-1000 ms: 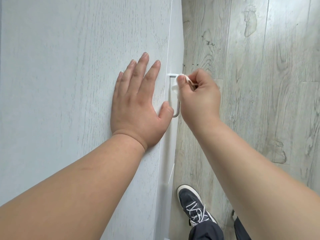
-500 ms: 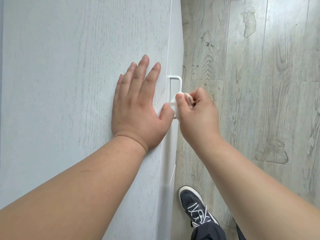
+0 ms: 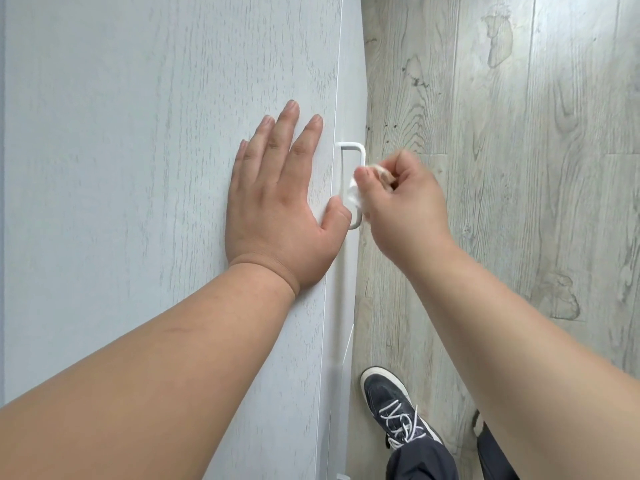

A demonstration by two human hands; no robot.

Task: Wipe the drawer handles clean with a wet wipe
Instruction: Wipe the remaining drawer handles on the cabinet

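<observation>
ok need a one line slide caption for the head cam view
Right hand rubs a wet wipe along the white drawer handle while the left hand rests flat on the cabinet top.

We have one view only, from a head-worn wide-angle camera. It looks steeply down along the cabinet front (image 3: 138, 168), which fills the left half; the floor (image 3: 519, 168) fills the right. Both forearms enter from the bottom edge, close to the lens. A shoe (image 3: 394, 407) shows at bottom.

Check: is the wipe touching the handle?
Touching. Head view: the wipe, pinched in the right hand, presses against the handle bar with no gap.
</observation>
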